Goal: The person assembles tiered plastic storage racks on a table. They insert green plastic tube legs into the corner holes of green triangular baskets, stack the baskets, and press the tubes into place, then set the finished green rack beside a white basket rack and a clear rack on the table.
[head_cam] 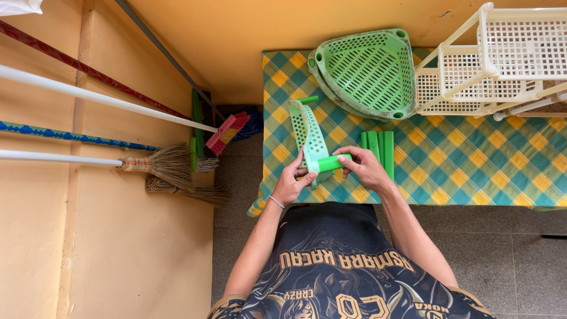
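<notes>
left hand (289, 184) is pinching the near corner of the green tray (308, 134) | right hand (365, 167) is gripping a green tube (333, 162) at that corner | near left of table (472, 171) | both probably light, stiff plastic, best held by corners

Open checked cloth (472, 171) right of hands, green tubes (378, 150) close, baskets (366, 74) behind
</notes>
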`<action>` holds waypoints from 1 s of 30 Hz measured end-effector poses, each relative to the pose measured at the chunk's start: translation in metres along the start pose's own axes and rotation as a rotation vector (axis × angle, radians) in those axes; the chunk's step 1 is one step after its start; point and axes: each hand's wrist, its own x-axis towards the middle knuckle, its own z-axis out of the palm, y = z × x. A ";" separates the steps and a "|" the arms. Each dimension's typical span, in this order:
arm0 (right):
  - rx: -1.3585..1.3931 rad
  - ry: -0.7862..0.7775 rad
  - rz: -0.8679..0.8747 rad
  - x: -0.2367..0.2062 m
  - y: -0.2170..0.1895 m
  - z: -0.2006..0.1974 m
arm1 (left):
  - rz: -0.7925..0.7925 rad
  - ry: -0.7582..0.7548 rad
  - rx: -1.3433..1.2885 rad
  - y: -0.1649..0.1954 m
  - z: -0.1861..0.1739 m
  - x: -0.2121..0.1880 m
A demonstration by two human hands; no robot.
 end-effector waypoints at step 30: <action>0.807 0.125 -0.033 -0.026 0.057 -0.025 | -0.090 0.627 0.322 -0.095 -0.032 0.004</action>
